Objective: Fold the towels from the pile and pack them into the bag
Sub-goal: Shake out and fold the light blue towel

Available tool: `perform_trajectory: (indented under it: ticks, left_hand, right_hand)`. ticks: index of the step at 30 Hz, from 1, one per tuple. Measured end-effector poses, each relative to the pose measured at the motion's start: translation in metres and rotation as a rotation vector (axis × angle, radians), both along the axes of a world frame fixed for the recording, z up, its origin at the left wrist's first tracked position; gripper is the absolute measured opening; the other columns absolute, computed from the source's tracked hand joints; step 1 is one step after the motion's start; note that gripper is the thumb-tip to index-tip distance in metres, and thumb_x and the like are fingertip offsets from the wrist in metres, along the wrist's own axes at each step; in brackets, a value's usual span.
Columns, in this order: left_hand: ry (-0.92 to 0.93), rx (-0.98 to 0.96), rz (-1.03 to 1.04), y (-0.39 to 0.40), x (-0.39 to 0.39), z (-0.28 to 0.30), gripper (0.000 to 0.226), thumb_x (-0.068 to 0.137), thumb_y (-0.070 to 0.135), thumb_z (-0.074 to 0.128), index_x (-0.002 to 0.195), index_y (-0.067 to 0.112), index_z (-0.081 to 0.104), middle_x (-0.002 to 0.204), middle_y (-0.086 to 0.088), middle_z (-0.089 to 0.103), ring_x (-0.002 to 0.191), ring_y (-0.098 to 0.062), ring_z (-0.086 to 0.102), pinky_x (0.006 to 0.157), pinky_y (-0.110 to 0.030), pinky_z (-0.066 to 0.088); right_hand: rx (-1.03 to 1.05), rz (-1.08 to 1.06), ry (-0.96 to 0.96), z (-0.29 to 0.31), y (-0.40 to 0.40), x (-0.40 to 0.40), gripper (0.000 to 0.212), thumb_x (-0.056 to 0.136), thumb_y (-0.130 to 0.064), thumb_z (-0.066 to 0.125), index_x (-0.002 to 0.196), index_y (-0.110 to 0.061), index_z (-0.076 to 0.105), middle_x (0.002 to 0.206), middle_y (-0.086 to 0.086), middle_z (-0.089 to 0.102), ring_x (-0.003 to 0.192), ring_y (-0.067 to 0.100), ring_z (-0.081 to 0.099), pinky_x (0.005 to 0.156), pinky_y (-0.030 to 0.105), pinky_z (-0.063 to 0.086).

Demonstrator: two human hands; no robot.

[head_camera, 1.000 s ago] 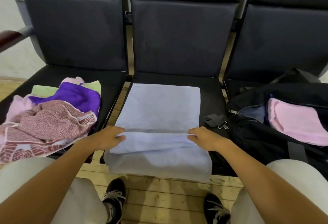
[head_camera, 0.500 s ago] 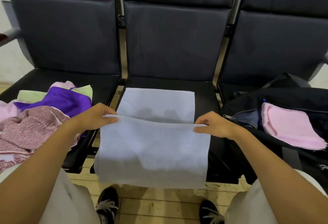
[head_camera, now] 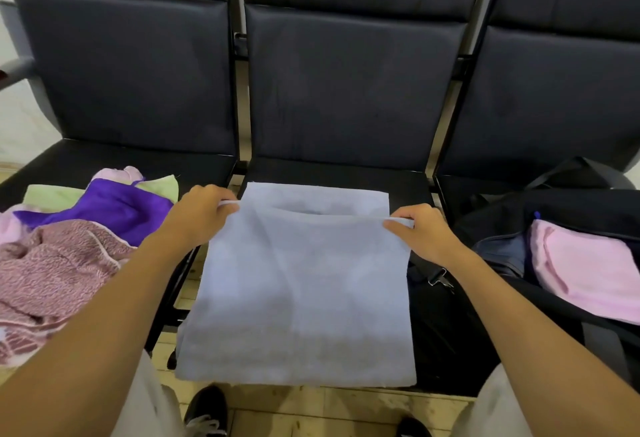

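Seats of dark padded vinyl (head_camera: 346,97) stand in a row of three across the far side, and the folding goes on upon the middle one. On it lies the pale blue terry towel (head_camera: 298,298), its near part hanging over the seat's front edge toward the pale wooden floor (head_camera: 346,409). To the right, on the right seat, the open black fabric duffel bag (head_camera: 519,215) already holds a folded pink towel (head_camera: 588,270). To the left, on the left seat, sits the loose pile of unfolded towels (head_camera: 69,256), mauve patterned, purple, pale green and pink.

The step in hand looks like the first fold of the blue towel, near edge carried over to meet the far edge. The left hand (head_camera: 197,218) pinches the left corner of the lifted edge, fingers curled over the cloth; the right hand (head_camera: 419,232) pinches the right corner the same way. The raised edge hangs just short of the far edge, with a shadowed gap between the layers. The next move probably calls for laying the corners down square on the far corners, then smoothing the layer flat before folding again.

Half a second ago the hands held this edge nearer, about midway along the towel; both have since travelled farther away, and much less of the lower layer shows.
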State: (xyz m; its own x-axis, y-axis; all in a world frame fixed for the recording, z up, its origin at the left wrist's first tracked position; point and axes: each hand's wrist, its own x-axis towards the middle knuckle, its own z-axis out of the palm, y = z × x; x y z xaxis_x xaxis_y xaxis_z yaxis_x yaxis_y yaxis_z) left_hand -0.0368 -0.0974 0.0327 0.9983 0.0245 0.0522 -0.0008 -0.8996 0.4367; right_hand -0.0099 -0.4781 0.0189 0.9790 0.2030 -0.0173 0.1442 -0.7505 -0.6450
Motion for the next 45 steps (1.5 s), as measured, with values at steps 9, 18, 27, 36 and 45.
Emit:
perform_trajectory:
  ticks: [9,18,27,36,45]
  left_hand:
    - [-0.143,0.108,0.216,-0.005,0.038,-0.005,0.017,0.099,0.019,0.053,0.107,0.013,0.067,0.094,-0.014,0.068,0.080,-0.027,0.058,0.066,-0.037,0.046]
    - [-0.097,-0.056,0.247,-0.022,0.073,-0.036,0.019,0.099,0.018,0.054,0.111,0.009,0.066,0.098,-0.017,0.068,0.083,-0.030,0.064,0.072,-0.040,0.053]
    - [-0.068,-0.110,0.351,-0.030,0.107,-0.056,0.024,0.099,0.018,0.053,0.118,0.005,0.060,0.108,-0.020,0.065,0.095,-0.036,0.064,0.081,-0.044,0.054]
    - [-0.073,-0.010,0.290,-0.030,0.128,-0.084,0.022,0.099,0.015,0.053,0.115,0.002,0.058,0.115,-0.021,0.058,0.105,-0.035,0.057,0.082,-0.044,0.051]
    - [0.073,-0.033,0.235,-0.025,0.128,-0.087,0.014,0.094,0.012,0.062,0.104,0.002,0.061,0.103,-0.019,0.061,0.085,-0.029,0.060,0.078,-0.041,0.054]
  right_hand:
    - [-0.030,-0.226,-0.159,-0.018,0.011,0.036,0.020,0.097,-0.022,0.061,0.106,-0.008,0.073,0.097,0.006,0.070,0.084,0.015,0.063,0.081,0.030,0.055]
    - [-0.007,-0.270,-0.173,-0.039,0.017,0.054,0.008,0.099,-0.011,0.056,0.106,-0.016,0.055,0.076,0.003,0.059,0.060,0.015,0.057,0.052,0.025,0.049]
    - [-0.030,-0.317,-0.112,-0.055,0.023,0.076,0.025,0.099,0.003,0.049,0.111,-0.007,0.069,0.122,0.012,0.064,0.099,0.021,0.067,0.077,0.019,0.050]
    - [-0.160,-0.160,0.129,-0.074,0.031,0.084,0.054,0.101,-0.008,0.046,0.153,-0.010,0.031,0.160,0.001,0.026,0.145,0.021,0.032,0.115,0.030,0.031]
    - [-0.433,-0.099,0.029,-0.071,0.022,0.083,0.021,0.099,-0.014,0.048,0.105,-0.013,0.068,0.110,0.005,0.063,0.100,0.026,0.063,0.082,0.036,0.055]
